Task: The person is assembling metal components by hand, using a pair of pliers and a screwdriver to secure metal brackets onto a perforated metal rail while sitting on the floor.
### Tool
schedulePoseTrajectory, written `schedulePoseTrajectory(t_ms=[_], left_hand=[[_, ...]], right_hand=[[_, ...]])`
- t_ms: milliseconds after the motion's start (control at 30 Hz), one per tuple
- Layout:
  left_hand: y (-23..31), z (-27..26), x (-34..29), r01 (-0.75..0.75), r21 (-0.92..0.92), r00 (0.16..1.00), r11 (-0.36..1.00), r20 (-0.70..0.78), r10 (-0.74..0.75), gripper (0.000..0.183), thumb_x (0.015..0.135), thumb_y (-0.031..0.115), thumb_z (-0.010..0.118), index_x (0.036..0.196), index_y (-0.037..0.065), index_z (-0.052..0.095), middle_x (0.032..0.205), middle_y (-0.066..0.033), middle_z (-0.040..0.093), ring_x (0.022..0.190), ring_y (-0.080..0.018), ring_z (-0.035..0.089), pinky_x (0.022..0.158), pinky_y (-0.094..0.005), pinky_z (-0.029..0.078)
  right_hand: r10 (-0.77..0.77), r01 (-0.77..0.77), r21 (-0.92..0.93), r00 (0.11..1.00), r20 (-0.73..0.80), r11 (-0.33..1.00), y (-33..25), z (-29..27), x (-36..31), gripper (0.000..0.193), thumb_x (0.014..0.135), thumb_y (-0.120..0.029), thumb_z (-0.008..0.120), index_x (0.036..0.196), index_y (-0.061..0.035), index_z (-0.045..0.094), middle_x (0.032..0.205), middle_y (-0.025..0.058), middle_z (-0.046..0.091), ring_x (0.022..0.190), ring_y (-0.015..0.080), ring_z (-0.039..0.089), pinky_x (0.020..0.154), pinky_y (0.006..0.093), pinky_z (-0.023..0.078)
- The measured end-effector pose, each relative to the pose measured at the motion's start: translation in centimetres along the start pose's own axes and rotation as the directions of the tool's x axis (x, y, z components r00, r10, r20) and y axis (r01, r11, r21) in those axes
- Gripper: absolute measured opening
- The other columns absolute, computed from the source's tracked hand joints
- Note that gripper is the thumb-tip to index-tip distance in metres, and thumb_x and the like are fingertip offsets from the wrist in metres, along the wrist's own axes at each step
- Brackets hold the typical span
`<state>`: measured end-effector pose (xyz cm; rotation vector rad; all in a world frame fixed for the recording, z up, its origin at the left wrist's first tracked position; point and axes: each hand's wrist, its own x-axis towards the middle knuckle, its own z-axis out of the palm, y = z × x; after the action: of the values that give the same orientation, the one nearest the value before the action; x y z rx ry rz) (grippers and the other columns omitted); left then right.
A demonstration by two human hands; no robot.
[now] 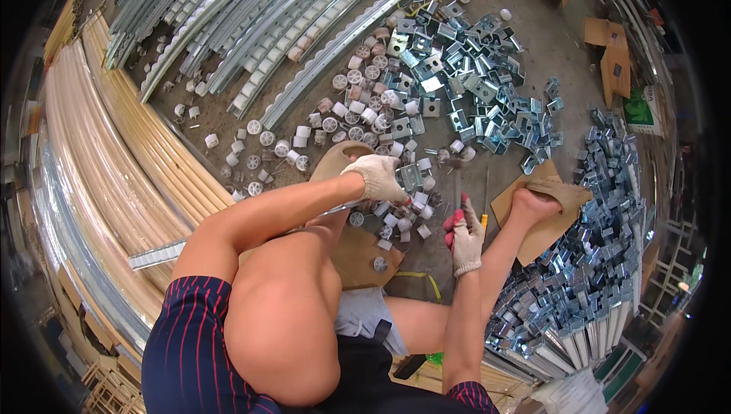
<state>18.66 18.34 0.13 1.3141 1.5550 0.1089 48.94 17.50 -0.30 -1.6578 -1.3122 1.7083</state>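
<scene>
Nearest the camera, the bent knee [282, 326] fills the lower middle of the frame, so the work calls for reaching around it. At the left edge, long pale strips [106, 117] lie side by side, outside the work area. Near the centre, the gloved left hand [384, 178] is half curled, with a bracket [410, 177] at its fingertips; whether it truly grips the piece cannot be told. Steadying the bracket by its outer faces would leave its middle clear and the fingertips out of harm. White wheels [371, 72] spread above and below that hand, close enough to roll underfoot, so a clear patch of floor there would help. Right of centre, the gloved right hand [464, 239] is partly curled, its fingers pointing up the frame; blur hides what, if anything, it holds. Slow, short movements toward the left hand seem safest. Loose brackets [483, 92] lie at upper right, within a stretch, and a denser heap [567, 300] fills the lower right, beside the card [544, 237] under one foot; sharp metal edges there probably deserve care.
</scene>
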Motion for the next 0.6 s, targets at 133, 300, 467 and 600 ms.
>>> schedulePoseTrajectory(t_ms=[133, 300, 467, 600], left_hand=[[-1.1, -0.1, 0.1, -0.061, 0.047, 0.997, 0.997, 0.058, 0.058, 0.096, 0.064, 0.057, 0.085, 0.139, 0.002, 0.062, 0.113, -0.0256, 0.075, 0.107, -0.0392, 0.073, 0.097, -0.0472, 0.056], [-1.2, -0.6, -1.0, -0.232, 0.409, 0.961, 0.882, -0.046, 0.274, 0.072, 0.067, 0.054, 0.081, 0.122, 0.008, 0.075, 0.12, -0.0142, 0.07, 0.12, -0.037, 0.06, 0.105, -0.0474, 0.047], [-3.8, -0.9, -3.6, -0.213, 0.359, 0.891, 0.909, -0.31, 0.331, 0.07, 0.078, 0.05, 0.081, 0.134, 0.009, 0.069, 0.135, -0.0153, 0.065, 0.131, -0.0382, 0.057, 0.11, -0.05, 0.046], [-10.6, 1.2, -10.9, -0.125, 0.304, 0.888, 0.944, -0.391, 0.243, 0.061, 0.088, 0.042, 0.075, 0.14, 0.011, 0.065, 0.154, -0.0185, 0.054, 0.149, -0.0435, 0.042, 0.119, -0.0561, 0.037]], right_hand=[[-0.032, 0.032, -0.015, 0.999, -0.028, 0.999, 0.6, 1.7, -1.1, 0.048, 0.108, -0.01, 0.055, 0.156, -0.016, 0.056, 0.078, -0.0023, 0.061, 0.056, 0.0035, 0.046, 0.05, 0.0208, 0.04], [0.009, 0.024, -0.189, 0.984, 0.175, 0.982, 1.7, 1.8, -1.4, 0.047, 0.109, -0.011, 0.057, 0.155, -0.0163, 0.057, 0.078, -0.0026, 0.062, 0.056, 0.0034, 0.047, 0.05, 0.0208, 0.041], [-0.009, 0.012, 0.02, 0.987, -0.159, 1.0, 3.7, 1.7, -0.8, 0.047, 0.11, -0.011, 0.056, 0.156, -0.0162, 0.056, 0.078, -0.0021, 0.061, 0.053, 0.0038, 0.047, 0.048, 0.0218, 0.04], [-0.091, 0.046, -0.124, 0.915, -0.393, 0.991, 7.3, 0.0, -0.1, 0.051, 0.107, -0.005, 0.054, 0.157, -0.0161, 0.054, 0.081, -0.0014, 0.062, 0.056, 0.0046, 0.048, 0.05, 0.0238, 0.043]])
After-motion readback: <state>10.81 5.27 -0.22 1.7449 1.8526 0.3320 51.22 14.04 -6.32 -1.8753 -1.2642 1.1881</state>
